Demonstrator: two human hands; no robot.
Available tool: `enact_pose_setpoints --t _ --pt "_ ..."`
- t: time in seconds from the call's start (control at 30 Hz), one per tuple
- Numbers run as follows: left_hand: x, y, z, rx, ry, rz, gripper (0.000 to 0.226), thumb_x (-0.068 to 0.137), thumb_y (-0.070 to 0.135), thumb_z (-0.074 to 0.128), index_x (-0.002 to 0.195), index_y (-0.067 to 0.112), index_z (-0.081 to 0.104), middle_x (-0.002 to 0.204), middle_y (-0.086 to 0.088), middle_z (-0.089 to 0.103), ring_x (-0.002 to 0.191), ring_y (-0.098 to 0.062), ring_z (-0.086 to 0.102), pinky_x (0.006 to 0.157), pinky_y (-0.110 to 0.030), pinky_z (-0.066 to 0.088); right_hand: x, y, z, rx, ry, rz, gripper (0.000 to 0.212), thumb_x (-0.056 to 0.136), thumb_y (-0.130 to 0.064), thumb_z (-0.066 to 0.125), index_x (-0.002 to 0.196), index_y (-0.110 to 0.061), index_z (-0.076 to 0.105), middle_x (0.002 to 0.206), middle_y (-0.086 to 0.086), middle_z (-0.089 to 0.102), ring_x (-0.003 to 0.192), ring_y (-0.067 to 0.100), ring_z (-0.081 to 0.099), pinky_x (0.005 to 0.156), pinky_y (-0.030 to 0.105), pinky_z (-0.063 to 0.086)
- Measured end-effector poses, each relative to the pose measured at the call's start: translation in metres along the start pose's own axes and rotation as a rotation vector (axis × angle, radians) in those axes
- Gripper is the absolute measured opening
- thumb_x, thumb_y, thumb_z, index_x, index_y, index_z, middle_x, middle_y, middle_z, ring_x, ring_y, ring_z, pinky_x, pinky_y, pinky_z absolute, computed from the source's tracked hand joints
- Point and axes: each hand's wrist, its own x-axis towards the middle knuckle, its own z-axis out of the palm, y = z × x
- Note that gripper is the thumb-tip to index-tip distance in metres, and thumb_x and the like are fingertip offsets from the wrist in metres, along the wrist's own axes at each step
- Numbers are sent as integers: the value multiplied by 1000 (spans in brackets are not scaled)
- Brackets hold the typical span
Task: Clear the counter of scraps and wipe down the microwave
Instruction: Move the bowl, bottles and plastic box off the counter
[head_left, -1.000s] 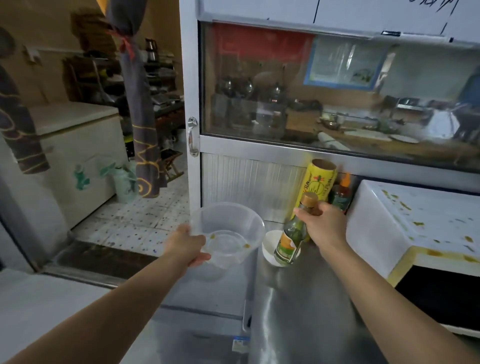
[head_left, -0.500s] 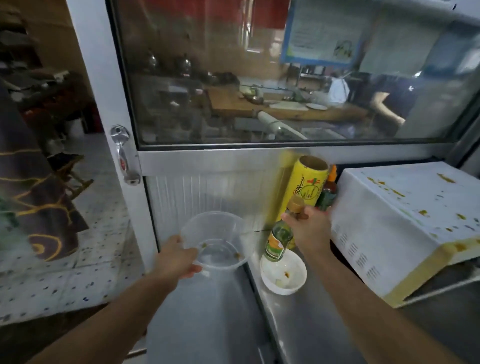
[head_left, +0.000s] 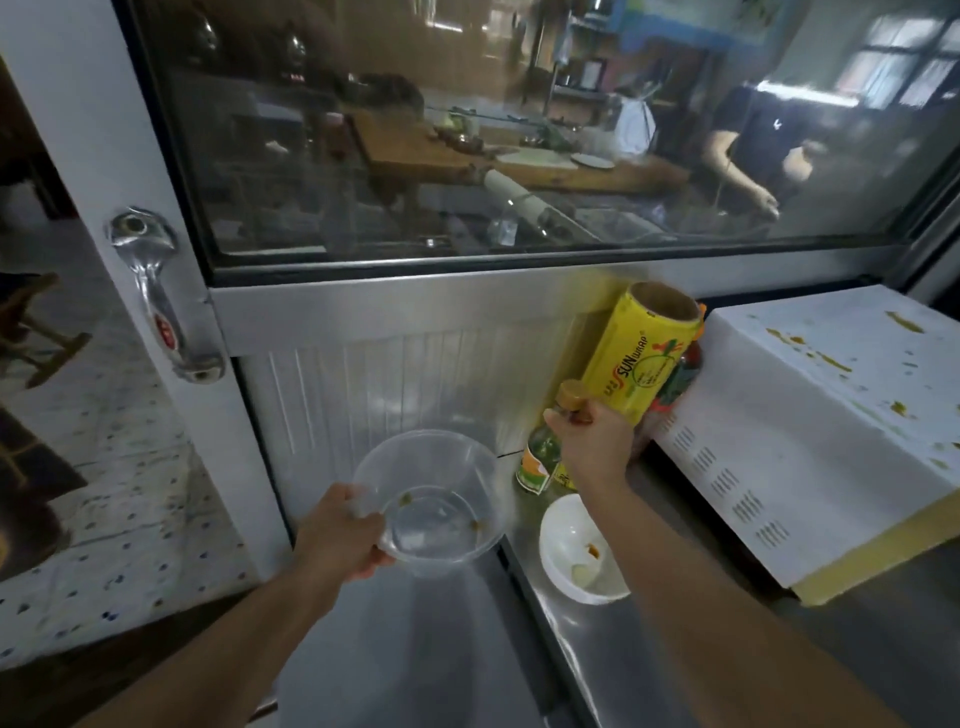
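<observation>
Left hand (head_left: 340, 535) grips the rim of a clear plastic bowl (head_left: 428, 501), held off the counter edge. Right hand (head_left: 592, 447) is clenched round the neck of a glass bottle (head_left: 540, 460) — long axis near upright, against the back wall. 1 white bowl (head_left: 582, 551) with scraps sits on the counter (head_left: 613, 649) directly below the right forearm (nearer that hand). Stained microwave (head_left: 810, 431) lies to the right.

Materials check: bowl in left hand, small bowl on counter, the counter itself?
Bowl in left hand: clear thin plastic by the look; the counter shows through its walls. Small white bowl: opaque and glossy, ceramic or melamine, can't tell which. Counter: looks like brushed stainless steel, grey with soft streaky reflections.
</observation>
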Motion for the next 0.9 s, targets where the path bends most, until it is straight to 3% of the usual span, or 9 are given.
enact_pose_setpoints --t 0.13,0.3,0.47,0.73,0.83,0.9 --pt "15 -5 3 -30 -34 -24 34 85 2 55 110 23 45 90 -11 66 60 -24 66 53 -27 47 14 15 26 -43 6 56 24 78 -22 71 66 -11 54 72 13 61 70 25 51 61 30 29" --pt "27 -9 9 -10 -50 -26 31 85 2 55 105 24 47 93 -9 65 64 -21 66 52 -26 47 27 29 45 -89 10 18 27 79 -23 72 71 0 62 73 17 63 66 25 50 59 30 30" --pt "32 -11 16 48 -64 -19 32 82 0 54 84 31 48 86 -4 65 60 -18 66 54 -27 50 38 37 57 -101 28 30 27 79 -25 72 76 -1 63 79 16 66 77 33 60 62 29 33" --pt "36 -21 23 41 -56 -49 30 83 2 56 104 23 49 93 -6 65 64 -20 66 53 -27 48 36 36 57 -158 45 -2 30 82 -29 70 86 0 62 89 17 68 85 33 61 63 26 28" --pt "33 -19 27 42 -57 -44 30 84 1 56 106 21 49 89 -7 65 62 -20 65 53 -27 47 35 38 52 -135 -43 15 31 80 -26 72 95 -1 62 96 15 69 92 30 62 68 26 34" --pt "29 -17 29 41 -58 -29 29 84 2 56 106 20 50 86 -7 66 59 -20 64 53 -27 47 33 37 45 -76 -148 46 39 79 -23 74 109 -2 59 107 12 67 103 28 61 79 29 41"
